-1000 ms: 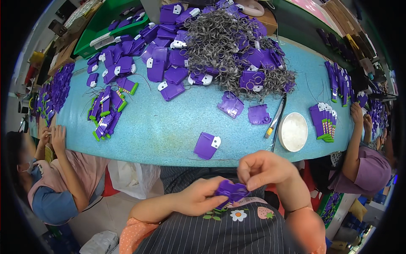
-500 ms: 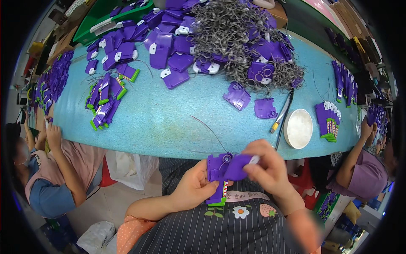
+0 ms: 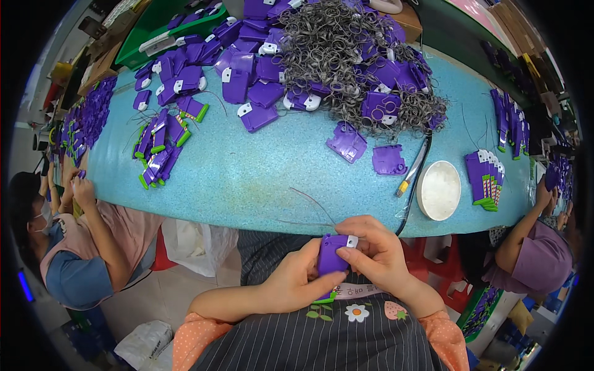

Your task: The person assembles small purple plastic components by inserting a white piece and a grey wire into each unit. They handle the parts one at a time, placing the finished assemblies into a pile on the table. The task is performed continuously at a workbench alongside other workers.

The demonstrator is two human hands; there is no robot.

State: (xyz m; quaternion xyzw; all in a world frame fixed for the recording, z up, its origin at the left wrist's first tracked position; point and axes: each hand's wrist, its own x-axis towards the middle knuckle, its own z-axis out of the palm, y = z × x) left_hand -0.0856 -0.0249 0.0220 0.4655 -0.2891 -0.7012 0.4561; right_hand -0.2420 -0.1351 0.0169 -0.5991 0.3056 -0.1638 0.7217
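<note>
While both hands meet just in front of the person's striped apron, a small purple plastic case (image 3: 332, 253) sits clamped between them, below the near edge of the turquoise table (image 3: 260, 179). Her left hand (image 3: 296, 285) cups it from underneath and the left side, fingers curled and the thumb pressed up along its face; her right hand (image 3: 377, 252) closes over it from the right, fingertips pinching the top corner where a white tab shows. A green edge peeks out beneath the case. Thin grey wires (image 3: 312, 207) lie on the table just above the hands. Further back, two loose purple case halves (image 3: 366, 150) rest near a heap of grey metal rings (image 3: 346, 55), with a white round dish (image 3: 439, 190) off to the right. Other workers sit at either side of the table
</note>
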